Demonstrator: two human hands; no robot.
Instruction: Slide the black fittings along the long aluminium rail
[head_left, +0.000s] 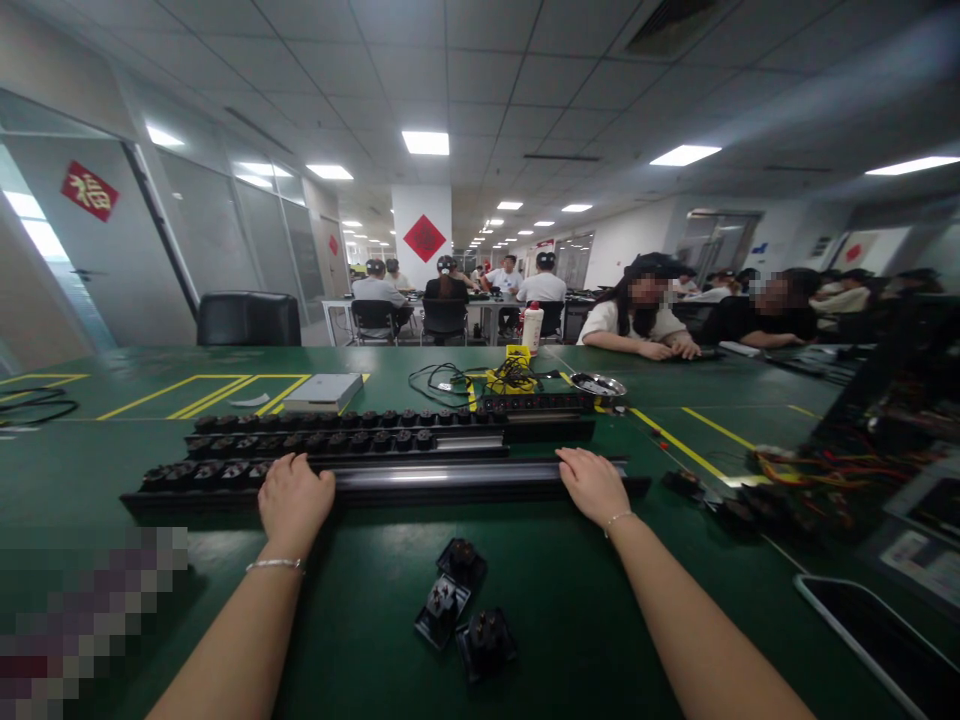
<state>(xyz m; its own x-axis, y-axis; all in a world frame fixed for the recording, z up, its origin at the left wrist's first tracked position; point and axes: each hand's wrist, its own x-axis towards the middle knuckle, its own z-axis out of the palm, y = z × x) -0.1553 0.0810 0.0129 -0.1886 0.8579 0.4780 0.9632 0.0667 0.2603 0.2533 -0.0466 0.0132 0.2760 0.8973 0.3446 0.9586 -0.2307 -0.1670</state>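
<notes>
The front rail, a long dark channel, lies crosswise on the green worktop with round black parts packed into its left stretch; the rest shows a smooth, shiny metallic strip. The left hand rests on it beside the parts, fingers together, thumb apart; the right hand lies at its right end, fingers extended close together. I cannot tell whether either grips. Behind are two similar rails, the middle one partly filled. Farther back, a yellow basket holds tangled black cables, near a shiny round dish with small contents. Three pronged black pieces lie between the forearms; a phone lies right.
</notes>
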